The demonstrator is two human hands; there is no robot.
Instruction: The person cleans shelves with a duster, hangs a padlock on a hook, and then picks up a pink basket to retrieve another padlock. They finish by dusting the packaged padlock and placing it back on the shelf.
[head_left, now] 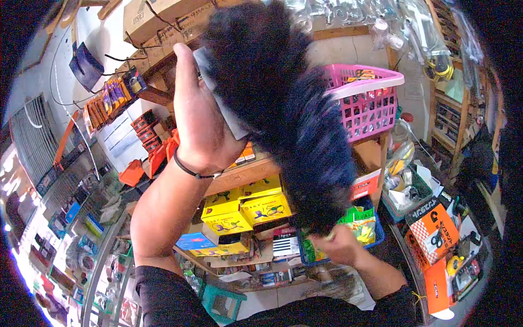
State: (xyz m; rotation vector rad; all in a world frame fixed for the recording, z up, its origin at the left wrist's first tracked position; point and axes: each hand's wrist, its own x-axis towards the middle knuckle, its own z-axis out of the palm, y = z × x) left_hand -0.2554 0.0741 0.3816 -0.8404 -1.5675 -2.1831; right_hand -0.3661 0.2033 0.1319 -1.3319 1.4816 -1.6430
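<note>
A dark, fluffy feather duster stretches across the middle of the view, blurred by motion. Its lower end is at my right hand, whose fingers are closed round it; the handle itself is mostly hidden. My left hand, with a dark band at the wrist, is raised against a wooden shelf. A flat grey thing lies along its palm, and the hand appears to grip it. The duster covers the far side of that grey thing, and most of the left fingers are hidden.
A pink basket stands on the shelf at right. Yellow boxes sit below, beside a blue tray of green packets. Orange boxes lie at lower right. Glass display cases fill the left. Packets hang from hooks.
</note>
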